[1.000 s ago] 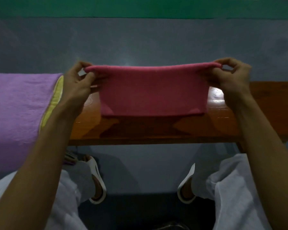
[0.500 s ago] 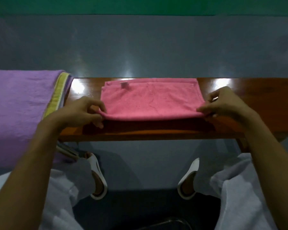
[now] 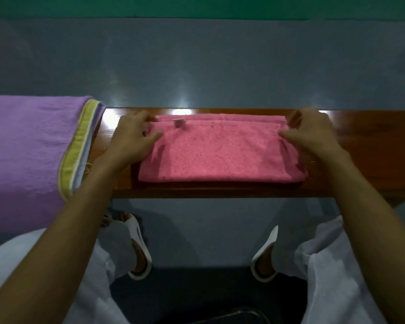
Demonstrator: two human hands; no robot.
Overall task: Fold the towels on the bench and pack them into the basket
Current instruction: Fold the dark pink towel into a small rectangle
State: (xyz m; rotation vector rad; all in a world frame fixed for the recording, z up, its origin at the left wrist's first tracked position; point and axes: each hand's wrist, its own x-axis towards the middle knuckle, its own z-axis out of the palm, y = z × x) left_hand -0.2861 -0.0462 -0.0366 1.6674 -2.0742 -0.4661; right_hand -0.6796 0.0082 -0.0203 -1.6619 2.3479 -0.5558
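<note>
A folded pink terry towel lies on the wooden worktop. Left hand pinches its far corner; blurred right hand seemingly too.

Folded pink towel flat on bench; left hand, right hand pinch far corners; purple towel leftward.

I count two towels: one pink towel lying on the bench and one purple towel draped over the bench's left end. There is one bench in my feed. Two hands are over the bench, a left hand and a right hand. One small label sits near the bench's far edge. Two white sandals are on the floor below the bench's near edge.
</note>
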